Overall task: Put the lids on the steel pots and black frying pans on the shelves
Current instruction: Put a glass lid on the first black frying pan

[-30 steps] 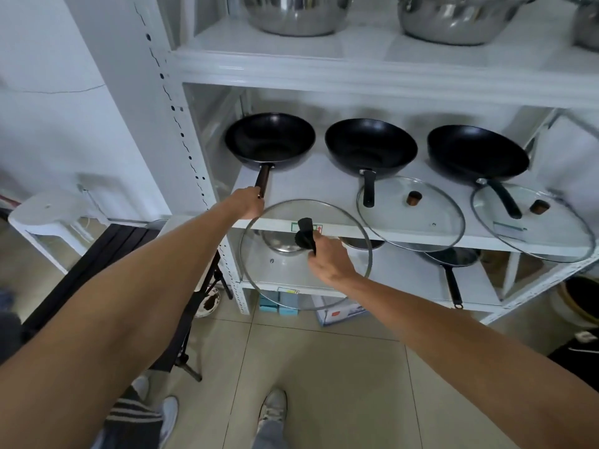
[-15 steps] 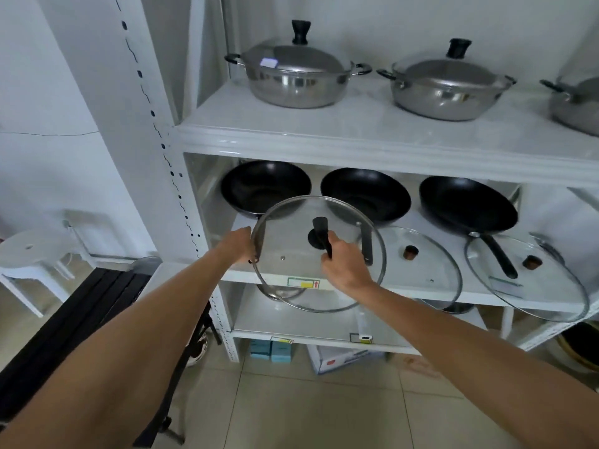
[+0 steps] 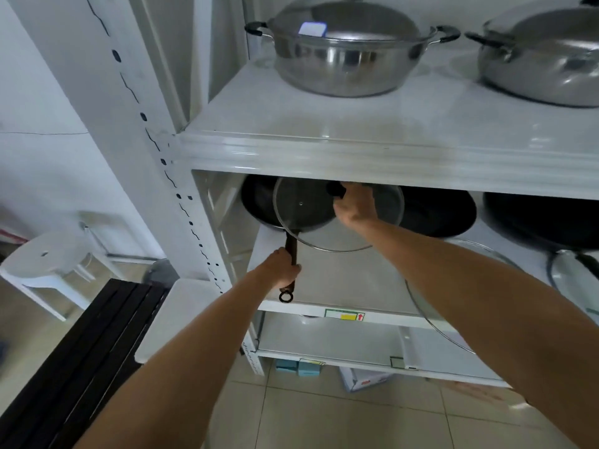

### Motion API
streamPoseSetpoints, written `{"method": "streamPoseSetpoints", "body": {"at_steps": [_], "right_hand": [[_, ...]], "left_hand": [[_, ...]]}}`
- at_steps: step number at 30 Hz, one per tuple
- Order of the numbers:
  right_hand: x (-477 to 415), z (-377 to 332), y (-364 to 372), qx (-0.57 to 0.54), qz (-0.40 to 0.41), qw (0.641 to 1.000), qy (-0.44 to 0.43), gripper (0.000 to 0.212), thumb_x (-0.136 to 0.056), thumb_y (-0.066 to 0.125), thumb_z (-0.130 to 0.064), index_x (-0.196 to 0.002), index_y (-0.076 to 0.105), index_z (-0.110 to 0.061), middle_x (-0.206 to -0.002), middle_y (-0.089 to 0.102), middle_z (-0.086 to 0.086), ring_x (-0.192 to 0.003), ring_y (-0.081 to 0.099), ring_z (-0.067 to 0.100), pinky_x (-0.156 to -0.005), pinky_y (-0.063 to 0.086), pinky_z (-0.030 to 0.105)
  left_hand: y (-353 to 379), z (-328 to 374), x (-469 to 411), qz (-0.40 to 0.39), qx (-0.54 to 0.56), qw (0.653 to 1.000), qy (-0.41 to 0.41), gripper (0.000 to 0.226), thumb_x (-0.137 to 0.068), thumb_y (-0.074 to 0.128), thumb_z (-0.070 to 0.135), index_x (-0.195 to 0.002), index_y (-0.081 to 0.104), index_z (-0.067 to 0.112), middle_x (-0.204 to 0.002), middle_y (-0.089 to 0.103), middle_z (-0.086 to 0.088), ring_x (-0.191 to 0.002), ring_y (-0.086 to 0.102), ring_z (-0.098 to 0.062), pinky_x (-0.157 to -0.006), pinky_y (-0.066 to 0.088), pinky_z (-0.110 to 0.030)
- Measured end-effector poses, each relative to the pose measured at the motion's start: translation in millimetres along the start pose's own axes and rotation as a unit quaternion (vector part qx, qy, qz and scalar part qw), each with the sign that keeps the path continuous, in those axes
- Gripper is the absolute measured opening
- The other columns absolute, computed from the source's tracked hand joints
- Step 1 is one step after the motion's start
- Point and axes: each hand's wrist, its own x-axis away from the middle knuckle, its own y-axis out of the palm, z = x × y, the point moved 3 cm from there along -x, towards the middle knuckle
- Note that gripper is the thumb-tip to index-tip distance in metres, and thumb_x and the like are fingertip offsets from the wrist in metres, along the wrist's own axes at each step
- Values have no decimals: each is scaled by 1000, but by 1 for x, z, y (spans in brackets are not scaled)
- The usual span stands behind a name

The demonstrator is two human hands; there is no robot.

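Note:
My right hand (image 3: 355, 207) grips the black knob of a round glass lid (image 3: 304, 212), held tilted just above and in front of the leftmost black frying pan (image 3: 259, 202) on the middle shelf. My left hand (image 3: 280, 268) is closed around that pan's dark handle (image 3: 291, 251), whose hanging ring sticks out below my fist. Two more black pans (image 3: 437, 212) (image 3: 538, 222) sit to the right. Another glass lid (image 3: 434, 315) lies on the shelf under my right forearm. Two lidded steel pots (image 3: 343, 50) (image 3: 544, 56) stand on the top shelf.
The top shelf's front edge (image 3: 356, 153) hangs low over the pans. The white upright post (image 3: 155, 150) bounds the left side. A white stool (image 3: 48, 257) and a black folded frame (image 3: 81, 345) stand at the left on the tiled floor. Boxes (image 3: 299, 366) sit under the lowest shelf.
I have moved closer. My right hand has carried the glass lid up and back, under the top shelf, over the left pan. My left hand now grips the pan's handle.

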Motion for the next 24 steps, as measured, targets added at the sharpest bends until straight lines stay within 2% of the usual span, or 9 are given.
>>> {"method": "streamPoseSetpoints", "body": {"at_steps": [3,7,12,15,18,21,24], "right_hand": [[-20,-6,17,-26,3,999,24,41,-89,57,-13,-129,54,-5,-127,56,16,-118,54,36,-100,45,35],[-33,-12,38,-21,-3,999,43,39,-93,54,-14,-129,53,1,-131,55,17,-124,50,34,-105,37,32],[-34,-16,55,-28,-28,998,54,26,-94,54,-14,-112,62,3,-114,62,16,-108,59,31,-83,42,27],[-33,-19,64,-42,-37,998,26,31,-91,55,-12,-119,61,-2,-120,61,16,-111,59,34,-91,47,32],[-28,-25,72,-59,-51,997,9,46,-89,55,-9,-134,55,-9,-139,52,11,-127,50,32,-103,40,31],[-26,-28,76,-49,-49,998,-10,47,-89,53,-9,-136,54,-11,-142,48,11,-129,49,32,-105,38,30],[-26,-29,77,-45,-59,997,-11,46,-91,52,-9,-137,53,-8,-143,49,13,-129,49,31,-107,38,32]], "left_hand": [[1,1,-3,-6,-10,1000,4,39,-95,57,23,-124,52,-2,-117,64,-19,-101,68,-35,-90,59,-43],[2,-2,1,-25,-22,999,19,32,-93,59,20,-117,55,-1,-112,65,-18,-98,69,-34,-89,59,-44],[6,-3,21,-51,-19,998,42,28,-93,58,18,-113,55,-1,-107,65,-18,-92,71,-33,-84,62,-44],[15,-2,37,-60,-16,997,47,32,-94,57,17,-119,52,-2,-110,65,-19,-92,72,-33,-77,63,-37],[26,-5,50,-58,4,997,44,37,-95,56,17,-125,47,-2,-113,63,-20,-90,73,-33,-71,63,-32],[31,-4,54,-53,16,998,42,36,-96,55,17,-125,46,-2,-115,62,-21,-91,73,-34,-67,60,-29],[31,-4,52,-49,22,998,38,36,-94,57,19,-123,49,-2,-114,63,-20,-92,72,-35,-74,62,-33]]}}
